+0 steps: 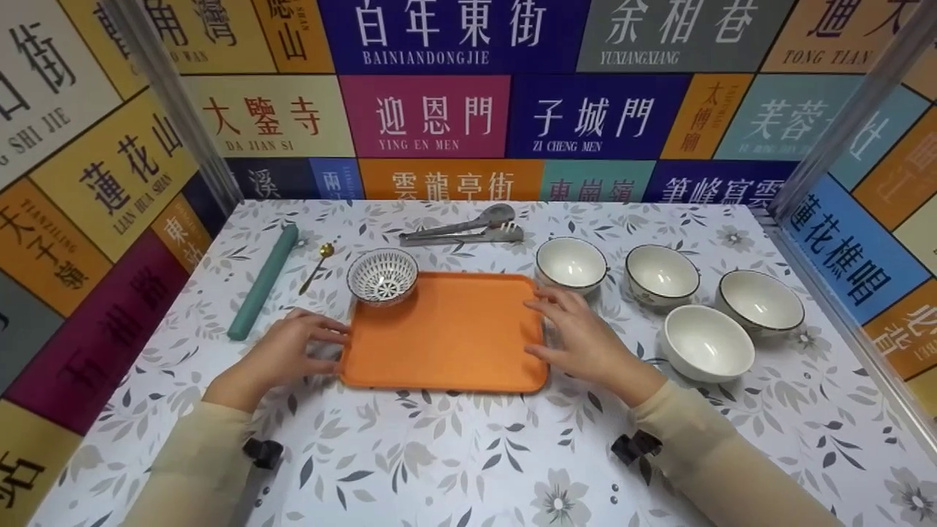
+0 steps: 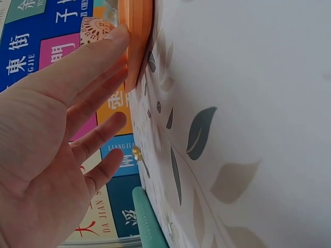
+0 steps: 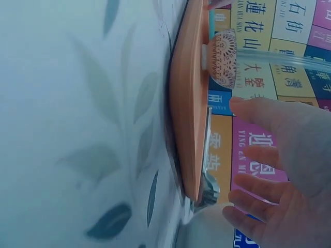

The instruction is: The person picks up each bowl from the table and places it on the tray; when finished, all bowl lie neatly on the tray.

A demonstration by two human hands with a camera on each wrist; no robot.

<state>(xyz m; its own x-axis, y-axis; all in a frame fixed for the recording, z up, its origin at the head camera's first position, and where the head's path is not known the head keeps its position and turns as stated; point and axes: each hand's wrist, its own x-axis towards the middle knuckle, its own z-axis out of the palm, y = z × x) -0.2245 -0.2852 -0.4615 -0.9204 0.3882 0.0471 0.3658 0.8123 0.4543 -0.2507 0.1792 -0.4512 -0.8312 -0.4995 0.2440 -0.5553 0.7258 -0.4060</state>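
An orange rectangular tray (image 1: 446, 337) lies flat on the table between my two hands. A small bowl with a black-and-white pattern (image 1: 383, 277) stands on its far left corner. My left hand (image 1: 289, 351) is at the tray's left edge; in the left wrist view the thumb (image 2: 111, 44) meets the tray wall (image 2: 138, 36) while the lower fingers are spread. My right hand (image 1: 585, 340) is over the right edge, fingers apart and loosely bent. In the right wrist view that hand (image 3: 289, 160) shows a gap between its fingertips and the tray (image 3: 189, 103).
Right of the tray stand several white bowls, one (image 1: 571, 263) close to its far right corner and a plain one (image 1: 707, 342) nearest me. Grey tongs (image 1: 465, 228) lie behind the tray. A green stick-like roll (image 1: 263, 282) and a small gold spoon (image 1: 317, 267) lie left.
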